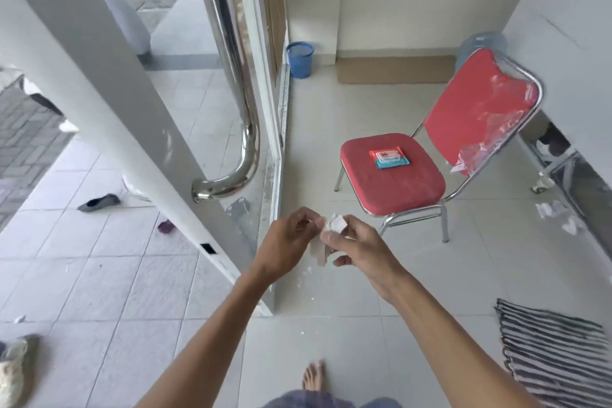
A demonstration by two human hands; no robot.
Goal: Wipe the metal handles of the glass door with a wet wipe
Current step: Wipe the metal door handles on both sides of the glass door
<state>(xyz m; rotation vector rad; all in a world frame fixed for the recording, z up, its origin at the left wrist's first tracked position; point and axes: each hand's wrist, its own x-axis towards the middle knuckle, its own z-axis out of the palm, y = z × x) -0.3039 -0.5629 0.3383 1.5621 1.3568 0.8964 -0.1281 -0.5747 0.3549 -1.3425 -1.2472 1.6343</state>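
Note:
A white wet wipe [332, 229], crumpled and partly hanging down, is held between both hands at mid-frame. My left hand [287, 243] pinches its left edge and my right hand [359, 247] grips it from the right. The curved chrome door handle [236, 83] runs down the glass door [178, 43] above and left of my hands, ending in a round mount [202, 190] on the white door frame. Neither hand touches the handle.
A red chair [394, 175] with a wet wipe packet [389, 158] on its seat stands to the right. A blue bin [300, 59] sits by the far wall, a striped mat [556, 351] lies at lower right. My bare foot [313, 376] is on the tiled floor.

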